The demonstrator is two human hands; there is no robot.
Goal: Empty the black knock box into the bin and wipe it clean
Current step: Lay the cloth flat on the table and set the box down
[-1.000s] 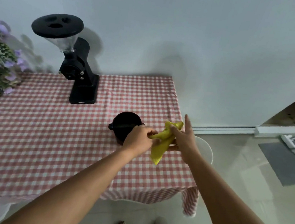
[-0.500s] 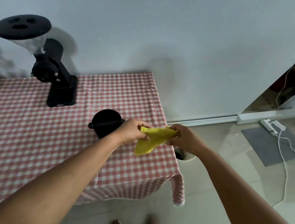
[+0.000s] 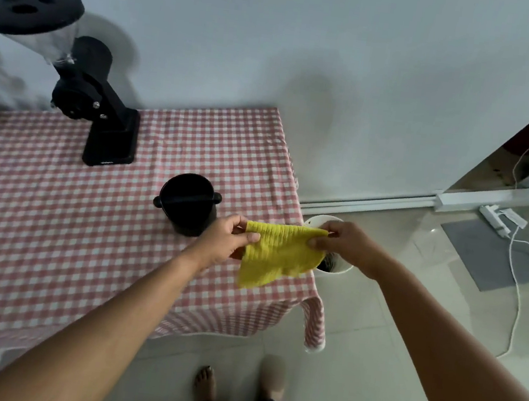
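Both arms reach forward: the left hand (image 3: 222, 239) and right hand (image 3: 344, 243) each pinch a top corner of the yellow cloth (image 3: 278, 256), stretching it out above the table's right edge. The black knock box (image 3: 188, 204) stands upright on the checked tablecloth (image 3: 53, 224) near that edge, the white bin (image 3: 336, 269) on the floor beside it

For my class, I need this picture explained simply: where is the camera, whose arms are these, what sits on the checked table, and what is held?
The camera sits on a person's head, looking forward and down, so the bare arms are theirs. The left hand and right hand each pinch a top corner of a yellow cloth, spreading it. On the red-checked tablecloth stand a black knock box and a black coffee grinder. A white bin stands on the floor beside the table's corner.
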